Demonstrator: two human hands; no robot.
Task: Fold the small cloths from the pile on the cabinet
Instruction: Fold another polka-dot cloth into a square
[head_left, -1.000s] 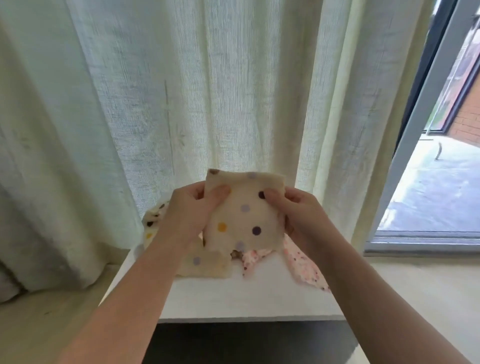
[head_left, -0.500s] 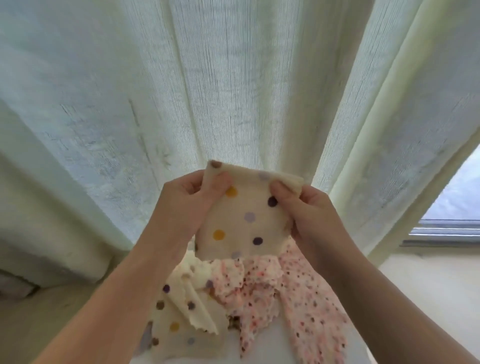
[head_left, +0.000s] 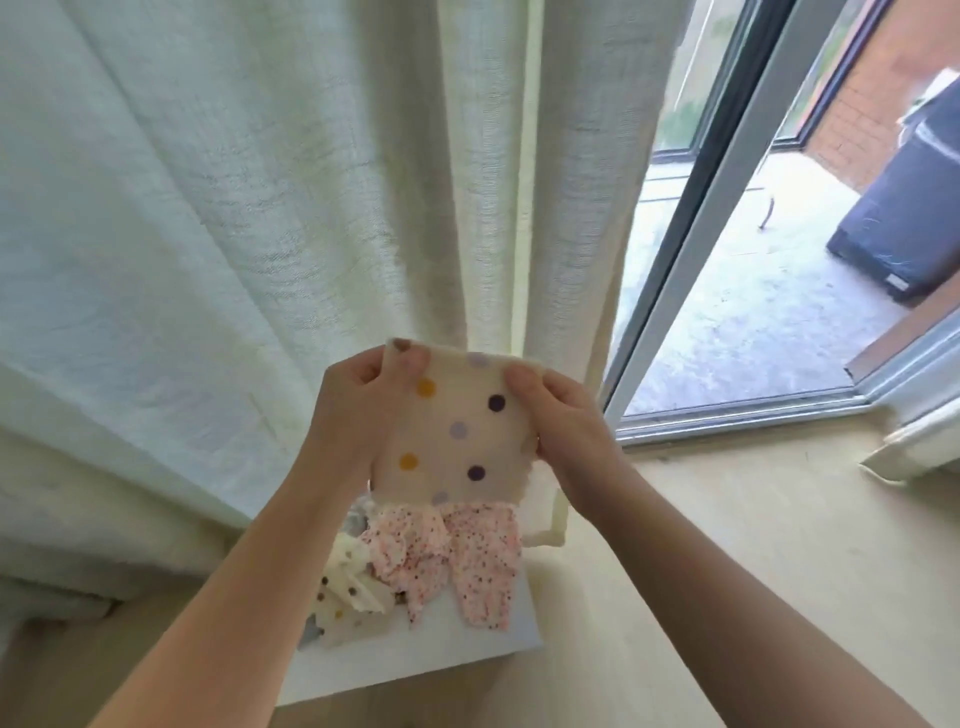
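In the head view, the cloth (head_left: 457, 431), cream with coloured dots, hung at mid-frame, stretched flat between both hands. The left hand (head_left: 358, 410) pinched its upper left corner and the right hand (head_left: 566, 431) pinched its upper right edge, each with the thumb on the near face, and the lower edge hung free. Directly below, in the lower middle of the frame, the pile (head_left: 415, 571) lay on the white cabinet (head_left: 457, 657), apart from both hands, while a curtain (head_left: 260, 208) filled the upper left and a glass door (head_left: 727, 260) the upper right.
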